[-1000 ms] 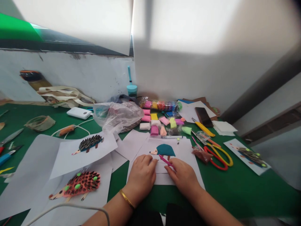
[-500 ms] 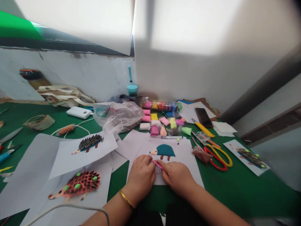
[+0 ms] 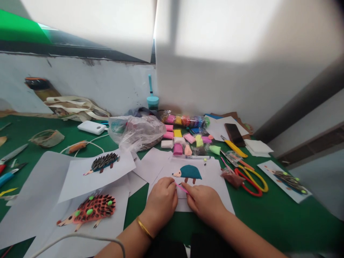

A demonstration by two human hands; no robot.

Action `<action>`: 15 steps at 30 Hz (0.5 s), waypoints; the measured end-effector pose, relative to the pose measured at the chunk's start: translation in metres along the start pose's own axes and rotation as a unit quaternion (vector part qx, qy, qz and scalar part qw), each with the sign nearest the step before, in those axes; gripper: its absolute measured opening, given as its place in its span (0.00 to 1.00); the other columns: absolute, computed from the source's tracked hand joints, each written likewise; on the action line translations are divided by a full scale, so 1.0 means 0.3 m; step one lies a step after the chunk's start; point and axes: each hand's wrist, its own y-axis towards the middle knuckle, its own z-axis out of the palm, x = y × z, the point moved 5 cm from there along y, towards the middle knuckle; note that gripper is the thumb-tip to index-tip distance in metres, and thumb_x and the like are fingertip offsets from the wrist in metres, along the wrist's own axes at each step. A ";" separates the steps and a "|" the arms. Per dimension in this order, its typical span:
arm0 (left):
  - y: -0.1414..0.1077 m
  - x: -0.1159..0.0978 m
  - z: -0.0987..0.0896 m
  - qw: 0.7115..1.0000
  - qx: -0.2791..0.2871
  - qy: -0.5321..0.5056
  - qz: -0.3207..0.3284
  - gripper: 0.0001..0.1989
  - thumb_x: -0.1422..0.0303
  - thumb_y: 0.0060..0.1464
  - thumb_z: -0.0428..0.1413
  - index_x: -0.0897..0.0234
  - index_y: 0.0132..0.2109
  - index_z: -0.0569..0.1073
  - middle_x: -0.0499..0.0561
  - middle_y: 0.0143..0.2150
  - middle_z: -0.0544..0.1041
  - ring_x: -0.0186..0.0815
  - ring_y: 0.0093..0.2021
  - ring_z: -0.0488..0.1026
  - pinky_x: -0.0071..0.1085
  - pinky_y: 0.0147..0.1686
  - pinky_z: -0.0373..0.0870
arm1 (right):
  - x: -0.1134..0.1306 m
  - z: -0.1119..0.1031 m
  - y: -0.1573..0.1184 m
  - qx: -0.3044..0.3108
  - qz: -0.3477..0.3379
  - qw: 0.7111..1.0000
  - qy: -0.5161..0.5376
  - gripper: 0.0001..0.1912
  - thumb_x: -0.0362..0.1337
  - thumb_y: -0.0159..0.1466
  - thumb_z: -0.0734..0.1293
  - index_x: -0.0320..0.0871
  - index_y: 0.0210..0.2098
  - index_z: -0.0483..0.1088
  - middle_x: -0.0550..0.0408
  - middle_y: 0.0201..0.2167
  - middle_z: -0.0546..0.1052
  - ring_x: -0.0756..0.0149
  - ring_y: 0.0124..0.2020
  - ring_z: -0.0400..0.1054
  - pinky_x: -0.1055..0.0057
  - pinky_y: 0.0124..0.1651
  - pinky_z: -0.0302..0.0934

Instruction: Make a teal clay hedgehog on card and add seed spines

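My right hand [image 3: 206, 202] is closed on a thin pink modelling tool [image 3: 182, 187], which points left toward my other hand. Curled fingers on my left hand [image 3: 162, 197] meet the tool's tip; whatever they pinch is hidden. Both hands rest over the near part of a white sheet [image 3: 216, 179]. Just beyond them on that sheet is a clay hedgehog [image 3: 191, 172] with a teal body, a pale face and brown legs. A pen [image 3: 197, 157] lies along the sheet's far edge.
Several coloured clay packets [image 3: 177, 149] lie behind the sheet, beside a crumpled plastic bag [image 3: 139, 130]. To the right are red-and-yellow scissors [image 3: 252, 181], a yellow cutter [image 3: 235, 148] and a phone [image 3: 234, 134]. A red seed-covered hedgehog [image 3: 94, 209] lies at left on paper.
The whole view has shifted slightly to the right. My hands keep nearly the same pose, and the pink tool stays between them.
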 end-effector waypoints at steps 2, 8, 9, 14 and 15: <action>0.000 0.003 -0.001 1.000 -0.004 -0.004 -0.002 0.09 0.78 0.57 0.50 0.66 0.42 0.73 0.57 0.45 0.74 0.42 0.47 0.71 0.43 0.50 0.72 | -0.001 0.000 -0.006 -0.007 -0.003 1.000 -0.007 0.22 0.35 0.66 0.59 0.45 0.58 0.69 0.52 0.35 0.81 0.62 0.33 0.75 0.69 0.34 0.61; 0.005 0.003 -0.006 1.000 0.007 -0.009 -0.015 0.09 0.78 0.59 0.49 0.65 0.39 0.72 0.56 0.43 0.74 0.42 0.47 0.71 0.42 0.50 0.72 | 0.007 -0.003 0.008 0.002 -0.013 1.000 -0.019 0.22 0.36 0.67 0.59 0.46 0.59 0.68 0.52 0.35 0.81 0.60 0.34 0.75 0.68 0.33 0.61; 0.006 0.003 -0.007 1.000 0.009 -0.009 -0.020 0.09 0.78 0.59 0.48 0.65 0.39 0.72 0.56 0.43 0.74 0.42 0.47 0.71 0.42 0.49 0.72 | 0.010 -0.003 0.015 0.009 -0.011 1.000 -0.018 0.22 0.36 0.67 0.59 0.46 0.59 0.68 0.52 0.35 0.81 0.60 0.34 0.76 0.68 0.34 0.61; 0.007 0.006 -0.008 0.999 0.028 -0.005 -0.039 0.08 0.77 0.59 0.48 0.64 0.39 0.71 0.55 0.41 0.73 0.42 0.45 0.71 0.41 0.49 0.72 | 0.015 -0.008 0.042 0.041 0.014 0.999 -0.003 0.21 0.37 0.67 0.58 0.47 0.58 0.69 0.52 0.40 0.82 0.58 0.37 0.77 0.68 0.36 0.63; 0.008 0.007 -0.008 0.999 0.030 -0.005 -0.040 0.08 0.77 0.59 0.48 0.64 0.39 0.70 0.55 0.41 0.73 0.42 0.45 0.71 0.41 0.49 0.72 | 0.014 -0.008 0.042 0.049 0.019 0.999 0.002 0.22 0.37 0.67 0.58 0.48 0.58 0.69 0.51 0.41 0.82 0.58 0.38 0.77 0.67 0.37 0.63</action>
